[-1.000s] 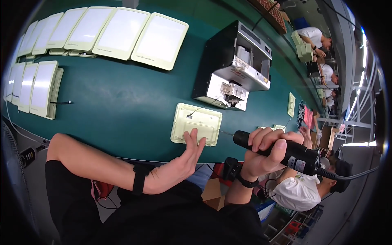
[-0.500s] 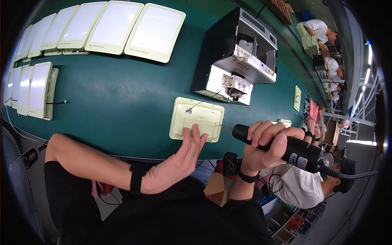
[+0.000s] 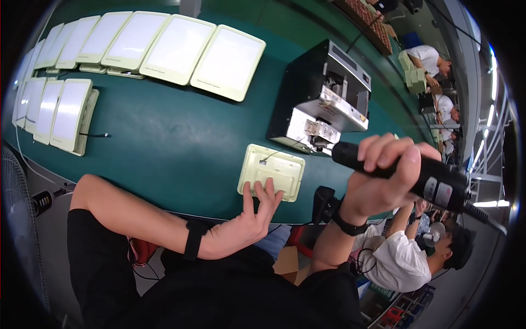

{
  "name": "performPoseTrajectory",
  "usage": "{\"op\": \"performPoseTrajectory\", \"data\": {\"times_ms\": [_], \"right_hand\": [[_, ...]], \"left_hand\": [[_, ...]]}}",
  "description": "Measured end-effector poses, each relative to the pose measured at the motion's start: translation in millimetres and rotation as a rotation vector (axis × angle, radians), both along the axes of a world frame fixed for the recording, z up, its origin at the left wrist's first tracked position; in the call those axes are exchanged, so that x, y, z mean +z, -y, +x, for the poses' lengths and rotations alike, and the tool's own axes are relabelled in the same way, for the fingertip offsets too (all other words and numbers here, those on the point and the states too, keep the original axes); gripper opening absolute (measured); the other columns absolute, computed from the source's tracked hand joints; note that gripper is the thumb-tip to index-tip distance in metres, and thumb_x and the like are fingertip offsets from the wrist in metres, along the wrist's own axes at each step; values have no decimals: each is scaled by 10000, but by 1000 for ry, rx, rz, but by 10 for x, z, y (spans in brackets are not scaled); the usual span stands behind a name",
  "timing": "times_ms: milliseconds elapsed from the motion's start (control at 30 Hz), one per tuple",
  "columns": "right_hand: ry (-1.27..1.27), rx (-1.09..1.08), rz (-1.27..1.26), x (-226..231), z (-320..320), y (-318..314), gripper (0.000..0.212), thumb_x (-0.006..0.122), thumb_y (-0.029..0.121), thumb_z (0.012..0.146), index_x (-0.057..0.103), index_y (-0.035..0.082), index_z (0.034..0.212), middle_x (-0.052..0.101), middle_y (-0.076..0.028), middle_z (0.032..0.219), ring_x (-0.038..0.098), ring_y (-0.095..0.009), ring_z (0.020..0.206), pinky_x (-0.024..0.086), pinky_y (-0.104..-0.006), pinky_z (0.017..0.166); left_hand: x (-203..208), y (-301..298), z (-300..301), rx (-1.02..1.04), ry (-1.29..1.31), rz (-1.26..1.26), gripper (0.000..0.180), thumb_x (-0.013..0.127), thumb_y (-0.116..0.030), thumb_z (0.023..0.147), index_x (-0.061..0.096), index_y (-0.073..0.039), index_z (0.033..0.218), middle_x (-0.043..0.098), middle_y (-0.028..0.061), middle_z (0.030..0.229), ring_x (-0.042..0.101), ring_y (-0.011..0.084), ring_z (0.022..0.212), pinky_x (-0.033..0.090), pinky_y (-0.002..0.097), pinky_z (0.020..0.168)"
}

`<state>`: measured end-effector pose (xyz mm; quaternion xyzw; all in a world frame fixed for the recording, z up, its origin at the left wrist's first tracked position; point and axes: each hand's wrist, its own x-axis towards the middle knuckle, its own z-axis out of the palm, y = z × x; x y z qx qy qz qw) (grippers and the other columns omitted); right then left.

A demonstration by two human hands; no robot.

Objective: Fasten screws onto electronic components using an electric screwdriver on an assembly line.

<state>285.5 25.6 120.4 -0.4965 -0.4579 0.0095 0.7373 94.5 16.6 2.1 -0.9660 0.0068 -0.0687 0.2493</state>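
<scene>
A pale yellow-green plastic casing [image 3: 279, 164] lies on the green table, its hollow side up, with a thin dark cable running from it toward the machine. My left hand [image 3: 246, 227] rests over the casing's near edge, fingers spread and lying on it. In my right hand [image 3: 392, 164] is a black corded electric screwdriver [image 3: 438, 189], gripped around its body and raised to the right of the casing. Its nose points left toward the metal front of a black and silver machine [image 3: 301, 82], likely a screw feeder. The thin bit cannot be made out against it.
A row of white-fronted panels [image 3: 227, 63] spans the far left, overlapping one another. More panels [image 3: 70, 115] stand stacked nearer left, a short cable sticking out. Co-workers sit along the right, one in a white shirt [image 3: 394, 260] close by. A fan [image 3: 22, 219] stands lower left.
My right hand has lifted the screwdriver up and right, away from the casing's right edge to beside the machine's front. The left hand stays on the casing. The whole view has shifted somewhat.
</scene>
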Motion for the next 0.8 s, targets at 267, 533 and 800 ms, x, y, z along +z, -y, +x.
{"op": "performPoseTrajectory", "data": {"times_ms": [267,533,800], "right_hand": [[-161,306,-34,-145,-372,227,153,571,156,998,449,95,1069,473,-41,636,431,-149,461,407,-317,441],[-88,604,-147,-377,-633,101,263,632,187,991,414,89,1100,514,-63,645,498,-186,474,440,-339,445],[-115,538,-216,-438,-664,61,278,637,196,986,392,94,1067,498,-65,630,475,-185,469,429,-344,448]], "left_hand": [[-55,14,-16,10,19,54,573,503,-202,915,561,-6,1451,685,227,1266,641,358,1098,590,527,942],[-79,-21,-55,-31,114,4,330,534,-301,830,679,-14,758,657,134,829,640,360,972,591,589,892],[-111,0,-66,-7,84,47,298,550,-283,825,629,-36,678,632,121,746,638,380,960,596,597,892]]}}
